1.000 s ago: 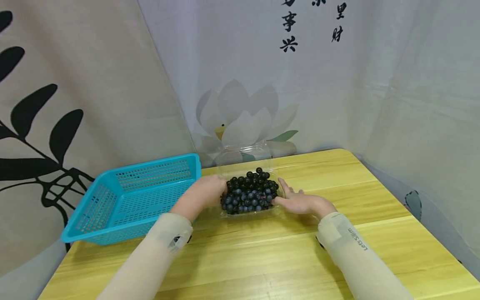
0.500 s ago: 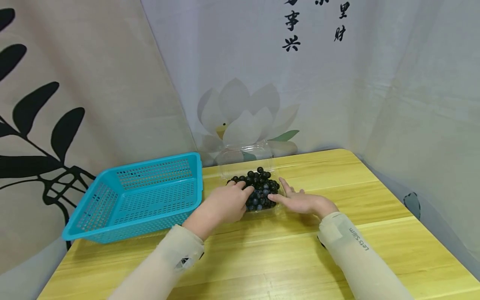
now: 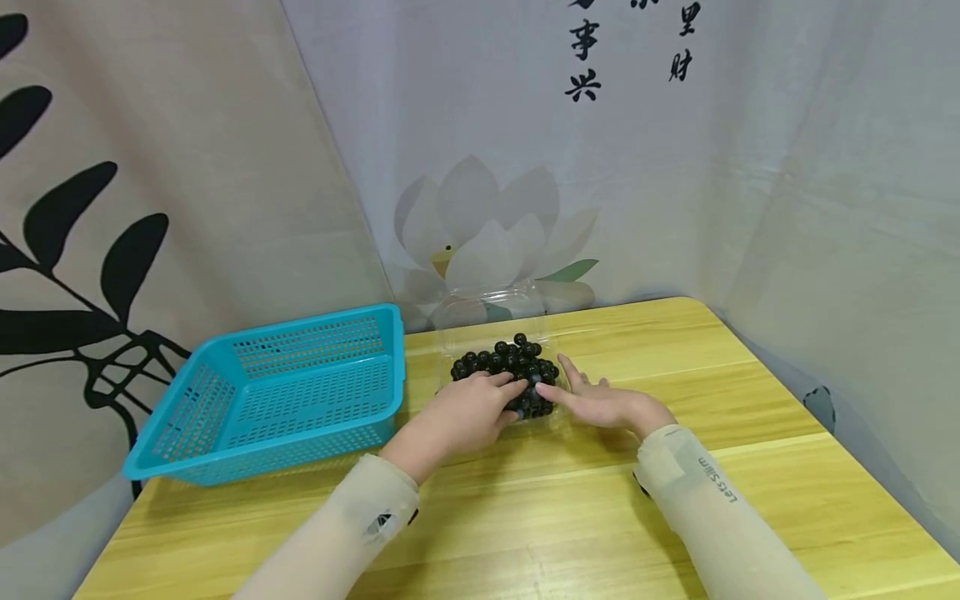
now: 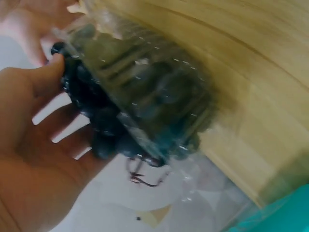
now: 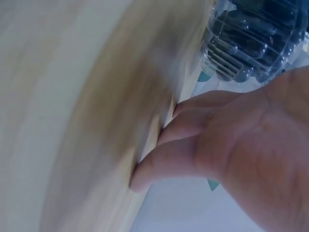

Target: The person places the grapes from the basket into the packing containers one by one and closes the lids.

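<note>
Dark grapes (image 3: 516,358) fill a clear plastic clamshell box (image 3: 452,340) whose lid stands raised at the back. My left hand (image 3: 468,412) lies over the front left of the grapes, fingers spread and touching them. From below, the left wrist view shows its gently bent fingers along the bunch, with a reddish stem (image 4: 140,179) sticking out beyond. At the box's right side is my right hand (image 3: 603,406), its thumb reaching over the grapes near the left fingertips. Its other fingers rest on the table in the right wrist view, beside the box (image 5: 231,46).
A blue slotted plastic basket (image 3: 281,454) stands left of the box, with nothing seen inside. Both rest on a yellow wooden table (image 3: 517,517). A printed curtain (image 3: 300,167) hangs behind the table's back edge.
My left hand has moved from the box's left edge rightward onto the grapes, its fingers spreading over them. My right hand has stayed nearly in place, and the box has barely moved.
</note>
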Available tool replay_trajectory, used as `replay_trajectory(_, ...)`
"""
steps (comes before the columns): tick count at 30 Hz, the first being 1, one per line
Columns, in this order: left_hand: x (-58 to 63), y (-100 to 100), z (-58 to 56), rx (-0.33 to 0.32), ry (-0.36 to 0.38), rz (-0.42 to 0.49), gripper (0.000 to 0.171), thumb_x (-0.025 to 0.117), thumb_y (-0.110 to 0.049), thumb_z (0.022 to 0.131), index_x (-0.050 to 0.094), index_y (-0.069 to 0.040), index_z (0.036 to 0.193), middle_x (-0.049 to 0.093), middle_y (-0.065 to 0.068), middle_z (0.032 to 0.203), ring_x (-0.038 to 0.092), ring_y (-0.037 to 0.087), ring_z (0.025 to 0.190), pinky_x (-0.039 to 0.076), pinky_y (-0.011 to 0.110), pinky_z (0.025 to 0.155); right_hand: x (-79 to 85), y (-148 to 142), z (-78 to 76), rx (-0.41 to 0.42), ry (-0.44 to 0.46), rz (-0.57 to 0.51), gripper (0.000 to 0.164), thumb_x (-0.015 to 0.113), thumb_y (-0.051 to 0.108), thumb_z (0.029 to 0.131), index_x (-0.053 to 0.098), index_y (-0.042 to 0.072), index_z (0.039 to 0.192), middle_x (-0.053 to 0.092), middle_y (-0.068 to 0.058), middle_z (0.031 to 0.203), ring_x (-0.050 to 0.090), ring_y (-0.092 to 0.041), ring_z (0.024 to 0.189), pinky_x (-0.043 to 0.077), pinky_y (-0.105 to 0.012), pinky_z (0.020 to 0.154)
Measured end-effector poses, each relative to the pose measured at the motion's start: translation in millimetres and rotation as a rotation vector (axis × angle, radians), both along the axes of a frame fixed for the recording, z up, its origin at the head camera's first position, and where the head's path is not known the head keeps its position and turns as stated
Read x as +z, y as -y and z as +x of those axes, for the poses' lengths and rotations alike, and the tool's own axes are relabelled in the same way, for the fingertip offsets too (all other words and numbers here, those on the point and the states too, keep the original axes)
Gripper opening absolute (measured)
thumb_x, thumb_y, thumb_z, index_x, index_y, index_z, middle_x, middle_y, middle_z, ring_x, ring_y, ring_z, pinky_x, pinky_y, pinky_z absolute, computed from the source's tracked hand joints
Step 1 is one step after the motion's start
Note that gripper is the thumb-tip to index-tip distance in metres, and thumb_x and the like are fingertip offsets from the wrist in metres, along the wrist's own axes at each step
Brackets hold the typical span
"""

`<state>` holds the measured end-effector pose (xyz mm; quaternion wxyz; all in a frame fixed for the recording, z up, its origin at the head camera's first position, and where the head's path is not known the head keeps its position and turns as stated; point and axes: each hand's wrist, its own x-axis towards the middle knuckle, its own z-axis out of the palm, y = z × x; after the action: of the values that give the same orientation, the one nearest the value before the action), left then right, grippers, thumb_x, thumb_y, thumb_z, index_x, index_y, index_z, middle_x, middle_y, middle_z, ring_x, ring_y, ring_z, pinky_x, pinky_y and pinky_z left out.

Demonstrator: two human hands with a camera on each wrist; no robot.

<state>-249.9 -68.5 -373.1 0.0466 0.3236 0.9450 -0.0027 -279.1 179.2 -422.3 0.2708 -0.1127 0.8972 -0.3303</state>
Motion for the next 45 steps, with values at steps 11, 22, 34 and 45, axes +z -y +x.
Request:
replay_trajectory(11,-17.4,6.7,-25.7,-0.149,0.03,0.217,0.029,0.075,-0.024,0.101,0.076,-0.015,0.129,0.077,0.001,0.131,0.073,0.022,0.118,0.051,0.047,0.111,0.7,2.4,0.6,-0.002,0.002,0.046,0.116,0.036,0.093,0.091,-0.028,0.032,0.166,-0.012,-0.014,0.18,-0.017,-0.062,0.157,-0.003,-0.088,0.119)
replay_trajectory(22,-20.9,6.1,-28.1,-0.119,0.078,0.199,0.02,0.077,-0.029,0.098,0.075,-0.022,0.117,0.069,0.004,0.135,0.061,0.029,0.119,0.056,0.046,0.104,-0.6,3.1,0.0,-0.011,-0.009,0.061,0.121,0.04,0.094,0.089,-0.026,0.03,0.167,-0.005,-0.021,0.179,-0.016,-0.062,0.157,-0.003,-0.089,0.117)
replay_trajectory(34,-17.6,5.8,-23.2,-0.068,0.125,0.154,0.023,0.068,-0.03,0.105,0.07,-0.03,0.128,0.056,0.006,0.152,0.056,0.032,0.133,0.056,0.065,0.1,2.8,0.8,-1.2,0.002,-0.013,0.072,0.119,0.04,0.092,0.091,-0.03,0.031,0.166,-0.005,-0.02,0.179,-0.016,-0.064,0.156,-0.003,-0.089,0.117)
replay_trajectory(45,-13.1,16.2,-20.4,-0.093,0.06,0.093,0.044,0.062,-0.044,0.107,0.062,-0.032,0.149,0.057,0.002,0.156,0.053,0.028,0.144,0.052,0.057,0.115,4.2,-0.6,1.1,0.073,-0.1,0.163,0.111,0.03,0.088,0.097,-0.023,0.023,0.169,0.027,-0.024,0.173,0.003,-0.066,0.156,0.006,-0.087,0.12)
